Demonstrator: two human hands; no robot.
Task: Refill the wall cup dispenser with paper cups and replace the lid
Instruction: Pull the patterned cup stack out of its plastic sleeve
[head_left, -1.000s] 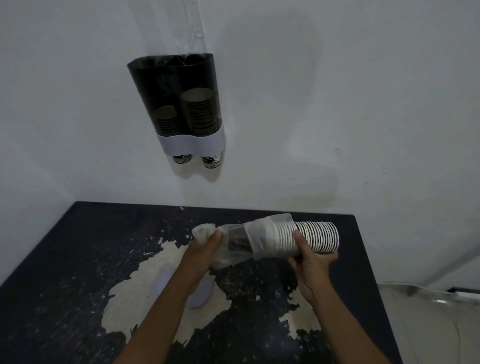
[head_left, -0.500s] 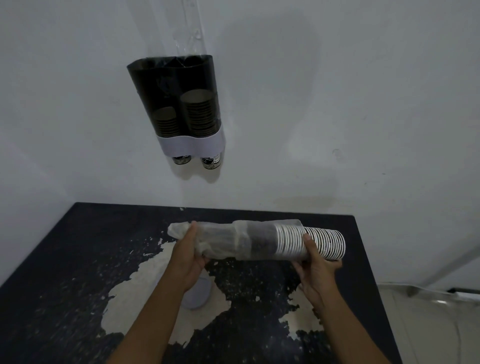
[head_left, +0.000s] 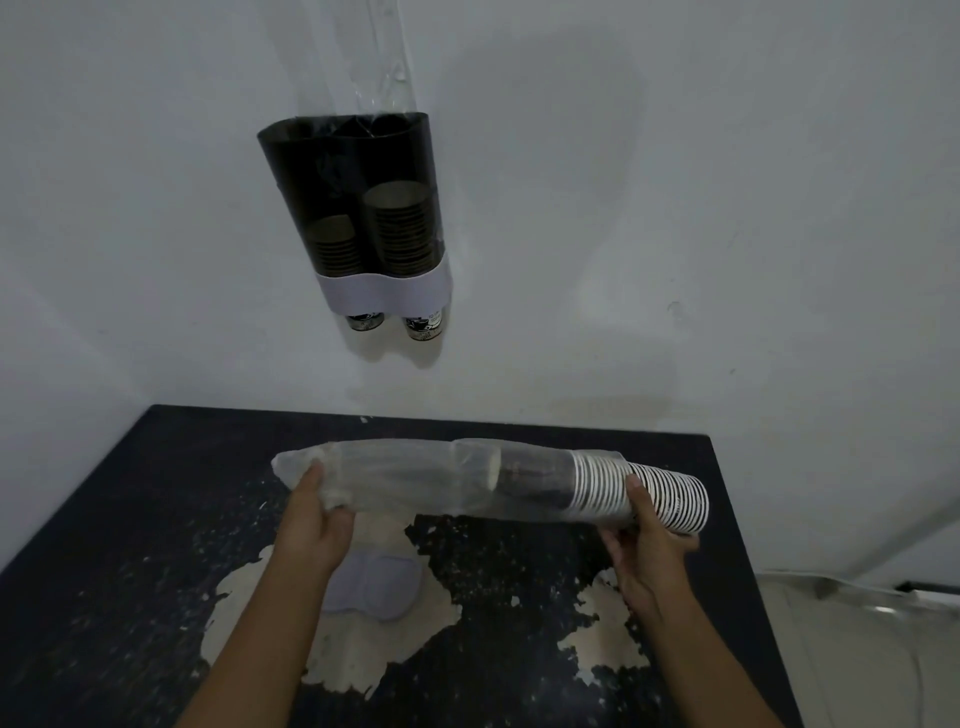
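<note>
On the far wall to the left of centre we have the dark, see-through plastic double-tube cup dispenser with a white band at its base (head_left: 358, 208). Its top is open, so the lid is off, and both tubes are only partly filled: a short stack of cups sits in the left tube and a taller one in the right.

Nearer to us, our left hand (head_left: 317, 514) is closed around the empty, bunched end of the thin clear plastic sleeve (head_left: 400, 480). Below that hand, the pale lilac two-lobed lid (head_left: 379, 587) lies flat on the black, chipped tabletop (head_left: 104, 571), on a patch where the coating has flaked away.

Further right, the stack of white paper cups with black printing (head_left: 644, 493) lies sideways above the table, its right end bare and its left part inside the sleeve. Our right hand (head_left: 644, 545) grips the stack from below at its rimmed end.

We judge that we are early in the job: the cups are partly unwrapped, none of them has gone into the dispenser, and loading both tubes and refitting the lid are left.
</note>
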